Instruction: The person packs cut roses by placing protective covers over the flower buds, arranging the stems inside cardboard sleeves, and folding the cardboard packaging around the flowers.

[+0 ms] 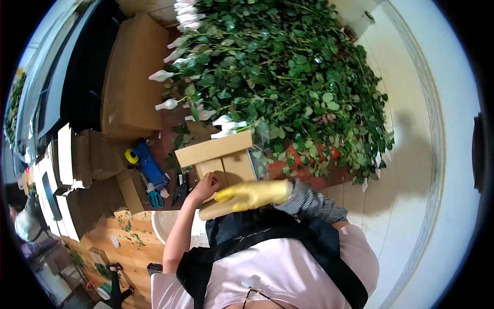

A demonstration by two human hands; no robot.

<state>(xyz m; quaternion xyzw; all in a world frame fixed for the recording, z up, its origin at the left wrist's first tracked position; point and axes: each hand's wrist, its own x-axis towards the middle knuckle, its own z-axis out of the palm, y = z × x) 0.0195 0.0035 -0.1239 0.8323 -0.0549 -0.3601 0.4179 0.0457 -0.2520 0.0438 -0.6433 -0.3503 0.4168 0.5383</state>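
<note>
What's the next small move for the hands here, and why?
I'd probably settle the yellow-gloved right hand on the near end of the cardboard to steady it: the bare left hand is curled at its left side, while the right, blurred, reaches across the near end with no clear grip.

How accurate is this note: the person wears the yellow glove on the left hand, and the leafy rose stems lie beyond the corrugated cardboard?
The glove's side is wrong: the head view shows the yellow glove on the right hand; the left hand is bare. The leafy rose stems do lie beyond the corrugated cardboard.
</note>
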